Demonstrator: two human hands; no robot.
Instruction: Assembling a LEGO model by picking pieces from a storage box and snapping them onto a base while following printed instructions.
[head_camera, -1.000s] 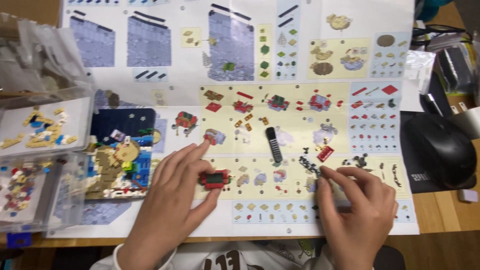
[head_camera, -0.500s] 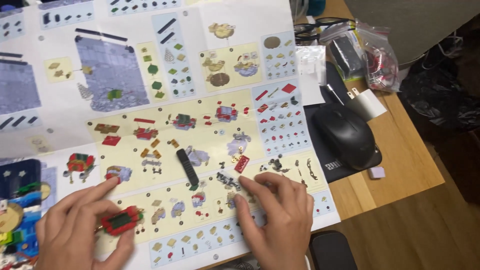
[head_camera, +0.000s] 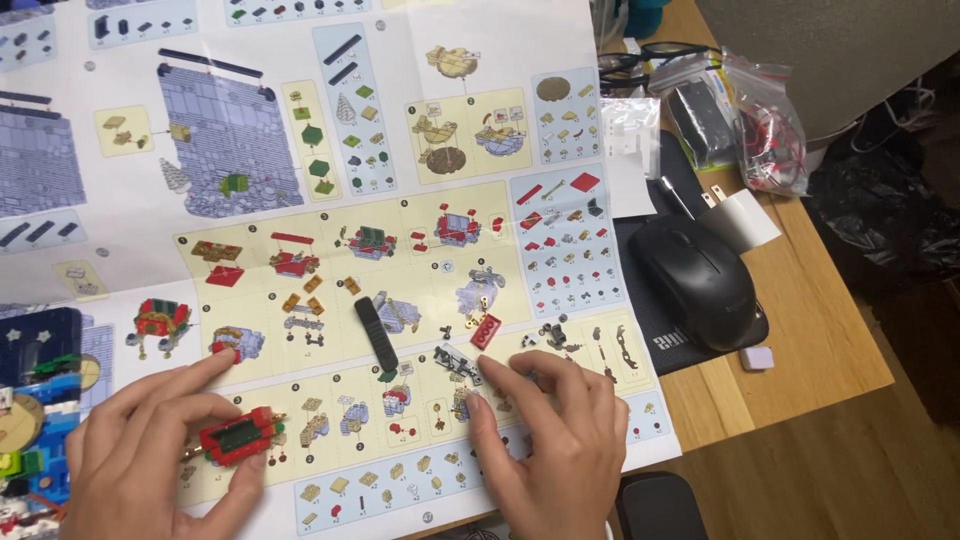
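My left hand (head_camera: 150, 455) rests low on the left of a large paper instruction sheet (head_camera: 300, 150) and pinches a small red and green brick model (head_camera: 238, 436) between thumb and fingers. My right hand (head_camera: 550, 445) lies flat on the sheet's lower right, fingers spread, its fingertips touching several tiny loose grey and gold pieces (head_camera: 455, 360). A red brick (head_camera: 486, 331) and a long black piece (head_camera: 376, 334) lie just above those fingers. More small dark pieces (head_camera: 560, 338) are scattered to the right.
A black computer mouse (head_camera: 700, 280) sits on a dark pad right of the sheet. Plastic bags of parts (head_camera: 745, 120) lie at the back right, near the desk's right edge. A blue partly built brick model (head_camera: 30, 400) is at the far left. A small lilac block (head_camera: 757, 358) sits near the mouse.
The view has swung to the right, bringing the mouse and desk edge into view. My right hand has spread flat over the loose pieces; my left hand keeps hold of the red model.
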